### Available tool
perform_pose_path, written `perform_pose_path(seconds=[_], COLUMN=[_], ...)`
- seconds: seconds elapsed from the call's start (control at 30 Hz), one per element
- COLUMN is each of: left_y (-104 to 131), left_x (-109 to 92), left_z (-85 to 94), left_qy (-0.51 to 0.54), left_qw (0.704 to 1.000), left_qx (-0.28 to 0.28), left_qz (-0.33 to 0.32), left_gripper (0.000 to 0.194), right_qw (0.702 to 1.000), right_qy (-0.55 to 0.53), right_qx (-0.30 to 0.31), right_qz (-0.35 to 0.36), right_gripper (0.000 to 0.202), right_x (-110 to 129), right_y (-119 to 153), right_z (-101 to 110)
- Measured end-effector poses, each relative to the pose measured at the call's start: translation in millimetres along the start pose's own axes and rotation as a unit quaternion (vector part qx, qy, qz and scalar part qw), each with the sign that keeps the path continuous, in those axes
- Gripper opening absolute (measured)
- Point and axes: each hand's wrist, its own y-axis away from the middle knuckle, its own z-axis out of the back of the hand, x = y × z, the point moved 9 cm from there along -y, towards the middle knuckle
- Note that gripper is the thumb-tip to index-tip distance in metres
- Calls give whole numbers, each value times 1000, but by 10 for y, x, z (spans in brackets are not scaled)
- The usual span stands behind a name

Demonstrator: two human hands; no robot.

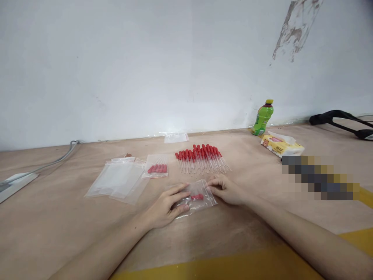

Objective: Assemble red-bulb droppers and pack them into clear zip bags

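A clear zip bag (pixel 207 201) lies flat on the table in front of me, with red dropper bulbs (pixel 197 197) inside it. My left hand (pixel 167 208) rests on the bag's left part, fingers stretched and apart. At the bag's right upper corner, my right hand (pixel 223 188) is closed in a pinch on the edge. Just beyond lies a spread row of glass droppers (pixel 201 157) with red bulbs pointing away from me. Left of that row is a filled zip bag (pixel 156 167) holding several red-bulbed droppers.
Flat zip bags (pixel 116 179) overlap at the left, and another bag (pixel 176 137) lies by the wall. A green bottle (pixel 262 118) and a yellow tissue pack (pixel 282 147) stand at the back right. A grey cable (pixel 62 156) runs along the left; a black frame (pixel 340 118) lies far right.
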Motion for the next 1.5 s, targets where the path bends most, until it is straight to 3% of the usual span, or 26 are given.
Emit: perform_pose_path(seconds=[0.13,0.27,0.4,0.6,0.7,0.8,0.87,0.93,1.1,1.3,1.4,1.5], left_y=[99,144,136,132,132,128,125,124,124,109,94,89], left_x=[79,95,85,78,90,101,101,97,103,150,159,155], left_z=[137,97,89,98,88,90,99,105,103,100,93,89], left_qy=[-6,9,31,62,69,70,69,68,56,47,49,56], left_qw=[998,1000,999,998,997,997,997,997,997,995,994,994], left_qx=[-55,-9,6,-4,2,3,-1,-2,1,-13,-16,-15], left_qz=[17,10,21,30,34,41,44,45,55,86,92,88], left_gripper=[28,32,29,13,10,9,8,7,6,9,12,12], right_qw=[989,963,936,949,953,965,947,913,840,779,772,774], right_qy=[55,196,262,126,78,-34,-199,-290,-390,-500,-517,-496], right_qx=[-95,-166,-179,-157,-167,-184,-221,-265,-322,-280,-268,-307], right_qz=[-98,-82,-153,-243,-242,-186,-120,-108,-196,-255,-256,-245], right_gripper=[17,21,30,18,22,27,30,34,37,27,25,25], right_x=[-291,-329,-501,-793,-745,-568,-440,-422,-603,-623,-612,-666], right_y=[-220,-636,-1027,-1232,-1168,-988,-773,-482,128,275,283,331], right_z=[440,743,793,751,869,997,1064,1075,738,278,242,371])
